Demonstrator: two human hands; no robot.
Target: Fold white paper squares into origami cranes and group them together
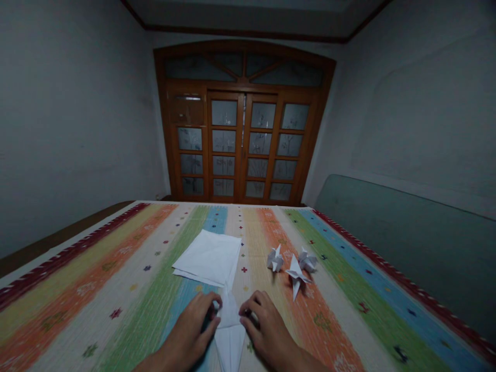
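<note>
Your left grip (pixel 189 330) and right grip (pixel 267 325) are both curled in, fingers closed on either side of the folded white paper (pixel 230 336) – its long axis runs fore-aft between them, neither hand clearly nearer. Just beyond lie loose white paper sheets (pixel 207 257) on the striped woven cover (pixel 96 315), with three folded paper models (pixel 297 274) ahead to the right – glazed wooden doors (pixel 243 150) at the far end.
</note>
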